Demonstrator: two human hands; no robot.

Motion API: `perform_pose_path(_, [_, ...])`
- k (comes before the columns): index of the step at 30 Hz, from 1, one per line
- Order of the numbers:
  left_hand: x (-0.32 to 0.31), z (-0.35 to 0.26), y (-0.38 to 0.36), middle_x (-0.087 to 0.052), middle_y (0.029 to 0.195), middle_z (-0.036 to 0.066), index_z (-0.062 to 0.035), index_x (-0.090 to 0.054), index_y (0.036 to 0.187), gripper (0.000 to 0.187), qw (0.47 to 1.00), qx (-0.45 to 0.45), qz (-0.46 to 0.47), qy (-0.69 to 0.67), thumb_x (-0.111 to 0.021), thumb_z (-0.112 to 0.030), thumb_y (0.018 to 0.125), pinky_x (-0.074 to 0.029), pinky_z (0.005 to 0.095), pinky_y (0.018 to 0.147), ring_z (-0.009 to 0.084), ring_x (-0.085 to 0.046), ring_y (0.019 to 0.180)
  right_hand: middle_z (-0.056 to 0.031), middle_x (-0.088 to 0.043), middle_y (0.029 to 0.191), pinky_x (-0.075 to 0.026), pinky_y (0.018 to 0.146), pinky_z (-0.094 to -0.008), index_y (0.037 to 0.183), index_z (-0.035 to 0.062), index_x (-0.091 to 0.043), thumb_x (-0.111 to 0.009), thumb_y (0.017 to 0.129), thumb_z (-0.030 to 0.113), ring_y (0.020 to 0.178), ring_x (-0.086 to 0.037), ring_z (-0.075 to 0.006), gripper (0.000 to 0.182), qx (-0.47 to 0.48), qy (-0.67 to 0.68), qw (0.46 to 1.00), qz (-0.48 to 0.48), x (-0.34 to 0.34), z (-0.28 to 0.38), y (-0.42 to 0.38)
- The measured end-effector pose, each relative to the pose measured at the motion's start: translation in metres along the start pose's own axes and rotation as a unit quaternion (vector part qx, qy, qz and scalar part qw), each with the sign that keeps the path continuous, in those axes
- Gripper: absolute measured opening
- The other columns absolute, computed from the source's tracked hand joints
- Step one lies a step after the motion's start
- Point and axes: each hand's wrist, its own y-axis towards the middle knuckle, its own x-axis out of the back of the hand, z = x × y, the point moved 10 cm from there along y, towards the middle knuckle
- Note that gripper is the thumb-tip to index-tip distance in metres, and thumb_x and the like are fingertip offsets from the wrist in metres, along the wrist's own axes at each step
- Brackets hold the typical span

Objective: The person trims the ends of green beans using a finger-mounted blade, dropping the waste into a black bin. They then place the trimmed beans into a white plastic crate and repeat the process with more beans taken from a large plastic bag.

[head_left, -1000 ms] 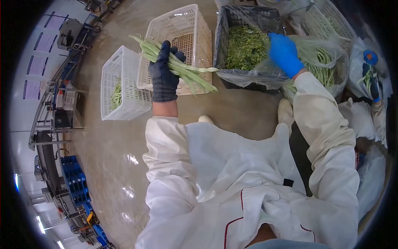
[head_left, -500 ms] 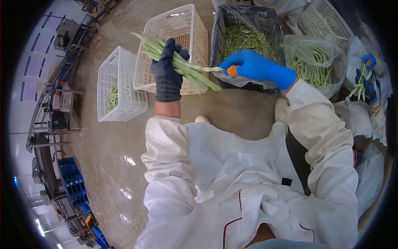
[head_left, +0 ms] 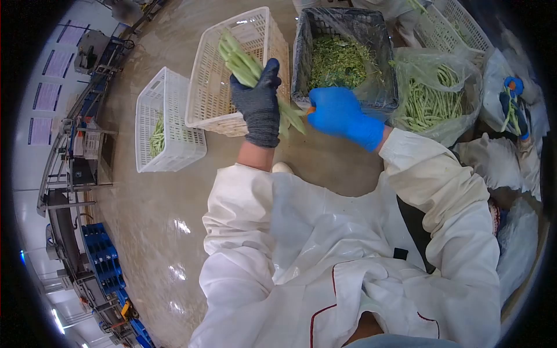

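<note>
My left hand [head_left: 259,107], in a dark grey glove, is wrapped round a bunch of long green beans [head_left: 239,60]. The upper part of the bunch overlaps the large white crate [head_left: 203,69], and its lower ends stick out below my palm. Close to those ends, my right hand [head_left: 339,113] in a blue glove is closed on a tool with an orange handle [head_left: 311,109]; the rest of the tool is hidden. Behind my right hand stands a black lined crate [head_left: 300,58] holding green trimmings [head_left: 342,61].
A smaller white crate [head_left: 194,148] with some beans sits at left. To the right, a clear plastic bag [head_left: 400,119] holds many beans. A co-worker's gloved hand [head_left: 513,87] holds beans at far right, near another white crate [head_left: 473,26]. Machinery lines the left wall.
My left hand has moved right and down, turning the bunch more upright. My right hand has shifted slightly down. The long pale bean stretched between my hands no longer shows.
</note>
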Motion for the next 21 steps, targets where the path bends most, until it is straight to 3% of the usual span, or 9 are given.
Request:
perform_pose_path(1, [-0.005, 0.001, -0.001, -0.061, 0.086, 0.007, -0.0021, -0.052, 0.108, 0.046, 1.000, 0.010, 0.013, 0.001, -0.080, -0.004, 0.072, -0.048, 0.0261, 0.052, 0.0138, -0.059, 0.060, -0.0207, -0.066, 0.080, -0.050, 0.064, -0.0478, 0.078, 0.0034, -0.066, -0.065, 0.072, 0.027, 0.074, -0.064, -0.0399, 0.025, -0.007, 0.061, 0.998, 0.007, 0.000, 0.003, 0.004])
perform_pose_path(5, [-0.017, 0.001, -0.009, -0.063, 0.084, 0.008, -0.0025, -0.052, 0.107, 0.044, 0.998, -0.047, 0.027, 0.019, -0.080, -0.004, 0.073, -0.049, 0.0266, 0.052, 0.0141, -0.060, 0.060, -0.0196, -0.067, 0.094, -0.052, 0.066, -0.0401, 0.090, 0.0034, -0.068, -0.062, 0.078, 0.017, 0.077, -0.066, -0.0320, 0.018, 0.040, 0.338, 0.940, 0.040, 0.022, -0.003, 0.031])
perform_pose_path(9, [-0.003, 0.019, 0.000, -0.061, 0.075, 0.006, -0.0049, -0.060, 0.093, 0.015, 0.993, 0.108, 0.025, -0.049, -0.071, -0.009, 0.084, -0.052, 0.0313, 0.054, 0.0186, -0.062, 0.058, -0.0155, -0.067, 0.110, -0.053, 0.075, -0.0329, 0.109, 0.0035, -0.067, -0.060, 0.085, 0.014, 0.087, -0.067, -0.0198, 0.027, 0.138, 0.580, 0.802, -0.012, 0.108, -0.009, 0.032])
perform_pose_path(11, [0.010, 0.033, 0.009, -0.061, 0.074, 0.006, -0.0057, -0.060, 0.091, 0.014, 0.981, 0.152, 0.024, -0.118, -0.071, -0.011, 0.084, -0.053, 0.0327, 0.054, 0.0189, -0.061, 0.058, -0.0135, -0.066, 0.111, -0.052, 0.080, -0.0311, 0.117, 0.0040, -0.064, -0.058, 0.085, 0.013, 0.089, -0.066, -0.0184, 0.034, 0.079, 0.391, 0.916, -0.050, 0.110, -0.036, 0.028])
perform_pose_path(12, [0.014, 0.040, 0.013, -0.061, 0.074, 0.006, -0.0061, -0.060, 0.090, 0.014, 0.973, 0.172, 0.025, -0.154, -0.071, -0.012, 0.084, -0.053, 0.0335, 0.054, 0.0190, -0.061, 0.057, -0.0126, -0.066, 0.110, -0.051, 0.084, -0.0301, 0.122, 0.0046, -0.061, -0.057, 0.084, 0.011, 0.089, -0.065, -0.0191, 0.038, -0.002, 0.158, 0.987, -0.040, 0.091, -0.073, 0.031])
perform_pose_path(13, [0.019, 0.042, 0.015, -0.062, 0.073, 0.006, -0.0071, -0.060, 0.090, 0.015, 0.970, 0.194, 0.009, -0.146, -0.072, -0.015, 0.084, -0.054, 0.0350, 0.056, 0.0199, -0.061, 0.058, -0.0117, -0.066, 0.109, -0.049, 0.087, -0.0292, 0.127, 0.0052, -0.058, -0.056, 0.084, 0.008, 0.089, -0.065, -0.0198, 0.044, -0.083, -0.086, 0.992, -0.030, 0.080, -0.102, 0.033])
perform_pose_path(16, [0.022, 0.041, 0.016, -0.062, 0.074, 0.006, -0.0076, -0.060, 0.089, 0.014, 0.970, 0.202, -0.002, -0.133, -0.072, -0.015, 0.084, -0.054, 0.0357, 0.057, 0.0199, -0.062, 0.059, -0.0108, -0.067, 0.109, -0.050, 0.084, -0.0282, 0.130, 0.0076, -0.056, -0.061, 0.086, 0.013, 0.087, -0.065, -0.0188, 0.045, 0.094, 0.247, 0.952, 0.157, 0.025, -0.063, 0.030])
perform_pose_path(19, [0.019, 0.041, 0.016, -0.062, 0.074, 0.007, -0.0061, -0.062, 0.093, 0.014, 0.972, 0.189, 0.015, -0.141, -0.071, -0.014, 0.085, -0.055, 0.0359, 0.059, 0.0200, -0.062, 0.061, -0.0093, -0.068, 0.103, -0.051, 0.079, -0.0287, 0.124, 0.0067, -0.062, -0.063, 0.087, 0.019, 0.084, -0.064, -0.0160, 0.039, -0.028, 0.361, 0.896, 0.259, 0.012, -0.009, 0.005])
perform_pose_path(21, [0.014, 0.041, 0.014, -0.062, 0.075, 0.008, -0.0036, -0.062, 0.098, 0.018, 0.969, 0.200, 0.040, -0.141, -0.070, -0.013, 0.085, -0.055, 0.0360, 0.061, 0.0202, -0.063, 0.065, -0.0064, -0.068, 0.092, -0.049, 0.068, -0.0266, 0.115, 0.0052, -0.067, -0.062, 0.087, 0.020, 0.073, -0.060, -0.0114, 0.033, 0.025, 0.295, 0.930, 0.218, 0.011, -0.016, 0.013])
